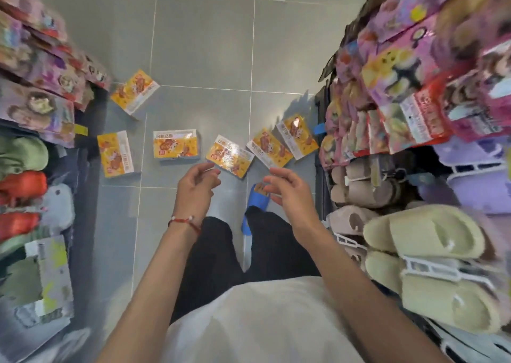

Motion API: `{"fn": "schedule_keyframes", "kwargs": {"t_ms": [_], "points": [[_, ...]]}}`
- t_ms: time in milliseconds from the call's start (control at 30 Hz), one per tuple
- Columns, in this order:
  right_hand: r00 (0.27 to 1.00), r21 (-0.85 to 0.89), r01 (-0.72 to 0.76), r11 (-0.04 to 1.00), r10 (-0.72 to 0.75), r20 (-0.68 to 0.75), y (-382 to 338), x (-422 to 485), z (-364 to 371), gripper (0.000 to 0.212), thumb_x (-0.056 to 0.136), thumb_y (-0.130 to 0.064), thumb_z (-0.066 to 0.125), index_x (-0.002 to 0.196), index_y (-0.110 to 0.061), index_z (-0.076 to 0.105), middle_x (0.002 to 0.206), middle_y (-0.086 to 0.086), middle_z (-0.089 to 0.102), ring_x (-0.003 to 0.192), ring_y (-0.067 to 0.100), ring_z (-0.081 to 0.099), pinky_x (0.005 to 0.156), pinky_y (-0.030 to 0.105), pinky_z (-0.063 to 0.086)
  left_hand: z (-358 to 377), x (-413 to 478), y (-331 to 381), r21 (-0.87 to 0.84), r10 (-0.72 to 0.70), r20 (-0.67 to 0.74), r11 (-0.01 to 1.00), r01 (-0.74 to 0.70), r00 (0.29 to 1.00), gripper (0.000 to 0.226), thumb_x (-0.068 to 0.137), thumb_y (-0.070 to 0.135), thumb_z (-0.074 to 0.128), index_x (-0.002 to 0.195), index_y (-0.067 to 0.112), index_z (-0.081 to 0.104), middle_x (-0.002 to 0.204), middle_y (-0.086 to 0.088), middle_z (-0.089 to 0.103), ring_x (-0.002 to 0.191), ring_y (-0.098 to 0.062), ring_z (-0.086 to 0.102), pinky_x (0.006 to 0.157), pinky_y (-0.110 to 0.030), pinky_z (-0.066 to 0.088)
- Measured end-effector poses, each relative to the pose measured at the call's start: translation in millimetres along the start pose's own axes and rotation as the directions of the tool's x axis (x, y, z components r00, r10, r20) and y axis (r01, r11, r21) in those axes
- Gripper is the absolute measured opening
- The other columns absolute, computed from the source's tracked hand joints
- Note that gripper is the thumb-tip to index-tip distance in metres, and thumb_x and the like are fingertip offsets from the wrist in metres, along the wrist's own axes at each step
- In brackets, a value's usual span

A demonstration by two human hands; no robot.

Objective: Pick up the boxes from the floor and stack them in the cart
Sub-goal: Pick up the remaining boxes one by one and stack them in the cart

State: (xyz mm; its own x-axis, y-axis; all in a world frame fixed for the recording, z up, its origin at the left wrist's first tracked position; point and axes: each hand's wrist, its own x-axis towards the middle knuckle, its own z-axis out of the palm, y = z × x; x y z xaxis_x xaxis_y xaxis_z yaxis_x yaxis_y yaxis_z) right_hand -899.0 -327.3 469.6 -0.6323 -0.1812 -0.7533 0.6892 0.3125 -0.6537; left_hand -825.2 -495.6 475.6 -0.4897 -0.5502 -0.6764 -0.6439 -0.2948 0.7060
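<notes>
Hovering above boxes (176, 144), left hand (197, 184) and right hand (287, 190) seem half-curled.

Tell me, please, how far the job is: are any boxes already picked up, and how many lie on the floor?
Done: nothing that shows. Six yellow boxes lie on the floor, and no cart is in view. In hand: nothing. The left hand and right hand are empty, fingers loosely curled, near the nearest box. Left: pick up all six and stack them.

Grey tile floor (204, 44), packed shelves (414, 86) both sides — narrow aisle, bright light
</notes>
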Motion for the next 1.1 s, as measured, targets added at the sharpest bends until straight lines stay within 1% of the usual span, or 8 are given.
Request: {"fn": "schedule_keyframes", "kwargs": {"t_ms": [233, 367, 600, 667, 733, 833, 933, 1100], "points": [[0.989, 0.006, -0.148, 0.989, 0.148, -0.027, -26, 80, 14, 0.025, 0.100, -0.021, 0.065, 0.124, -0.021, 0.066, 0.120, 0.004, 0.072, 0.101, 0.009, 0.070, 0.094, 0.029, 0.054, 20, 97, 28, 0.076, -0.120, 0.034, 0.990, 0.117, 0.992, 0.027, 0.099, 0.018, 0.058, 0.125, 0.014, 0.062, 0.127, -0.009, 0.066, 0.104, -0.018, 0.065, 0.094, -0.030, 0.049], [0.970, 0.021, -0.230, 0.973, 0.231, -0.074, -15, 131, 28, 0.029, 0.100, -0.019, 0.062, 0.129, -0.018, 0.066, 0.122, 0.006, 0.071, 0.101, 0.013, 0.070, 0.086, 0.026, 0.052, 29, 164, 14, 0.176, -0.182, 0.072, 0.970, 0.167, 0.981, 0.029, 0.098, 0.016, 0.059, 0.127, 0.011, 0.063, 0.123, -0.011, 0.067, 0.098, -0.014, 0.064, 0.092, -0.029, 0.048], [0.924, 0.078, -0.323, 0.943, 0.333, -0.189, 27, 219, 65, 0.015, 0.102, -0.017, 0.054, 0.097, -0.026, 0.065, 0.115, 0.010, 0.071, 0.097, 0.017, 0.065, 0.082, 0.028, 0.052, 37, 277, -43, 0.412, -0.274, 0.127, 0.889, 0.200, 0.953, 0.027, 0.095, 0.014, 0.057, 0.121, 0.011, 0.066, 0.112, -0.011, 0.068, 0.103, -0.021, 0.063, 0.101, -0.039, 0.049], [0.908, 0.085, -0.352, 0.932, 0.362, -0.211, 48, 248, 79, 0.015, 0.102, -0.015, 0.055, 0.097, -0.020, 0.068, 0.110, 0.009, 0.068, 0.096, 0.017, 0.062, 0.078, 0.027, 0.050, 38, 303, -66, 0.495, -0.283, 0.162, 0.852, 0.171, 0.945, 0.030, 0.094, 0.012, 0.056, 0.122, 0.009, 0.067, 0.116, -0.012, 0.068, 0.099, -0.019, 0.059, 0.102, -0.040, 0.050], [0.901, 0.082, -0.371, 0.925, 0.380, -0.210, 75, 279, 92, 0.015, 0.102, -0.017, 0.058, 0.108, -0.011, 0.070, 0.114, 0.008, 0.066, 0.101, 0.019, 0.061, 0.087, 0.032, 0.051, 37, 331, -87, 0.554, -0.313, 0.182, 0.816, 0.166, 0.932, 0.028, 0.095, 0.012, 0.057, 0.121, 0.009, 0.067, 0.109, -0.007, 0.065, 0.096, -0.018, 0.056, 0.098, -0.035, 0.049], [0.888, 0.071, -0.421, 0.904, 0.427, -0.172, 112, 322, 112, 0.020, 0.101, -0.028, 0.063, 0.118, -0.019, 0.066, 0.124, 0.004, 0.066, 0.117, 0.020, 0.061, 0.104, 0.040, 0.050, 35, 375, -114, 0.622, -0.344, 0.158, 0.763, 0.177, 0.925, 0.013, 0.086, 0.026, 0.060, 0.092, 0.019, 0.069, 0.098, -0.003, 0.064, 0.096, -0.024, 0.059, 0.097, -0.041, 0.050], [0.875, 0.098, -0.429, 0.898, 0.440, -0.201, 148, 365, 128, 0.011, 0.101, -0.025, 0.062, 0.108, -0.017, 0.065, 0.100, -0.008, 0.058, 0.102, 0.014, 0.060, 0.102, 0.041, 0.049, 35, 420, -147, 0.675, -0.337, 0.118, 0.717, 0.173, 0.934, 0.012, 0.081, 0.029, 0.058, 0.072, 0.023, 0.061, 0.095, -0.006, 0.067, 0.097, -0.029, 0.062, 0.096, -0.046, 0.050], [0.842, 0.102, -0.473, 0.875, 0.483, -0.239, 204, 432, 141, 0.018, 0.099, -0.035, 0.063, 0.104, -0.020, 0.070, 0.092, -0.016, 0.057, 0.091, 0.009, 0.056, 0.083, 0.030, 0.046, 46, 484, -202, 0.716, -0.312, 0.120, 0.685, 0.136, 0.943, 0.018, 0.092, 0.027, 0.057, 0.106, 0.019, 0.065, 0.113, -0.003, 0.065, 0.111, -0.027, 0.059, 0.090, -0.033, 0.043]]}}
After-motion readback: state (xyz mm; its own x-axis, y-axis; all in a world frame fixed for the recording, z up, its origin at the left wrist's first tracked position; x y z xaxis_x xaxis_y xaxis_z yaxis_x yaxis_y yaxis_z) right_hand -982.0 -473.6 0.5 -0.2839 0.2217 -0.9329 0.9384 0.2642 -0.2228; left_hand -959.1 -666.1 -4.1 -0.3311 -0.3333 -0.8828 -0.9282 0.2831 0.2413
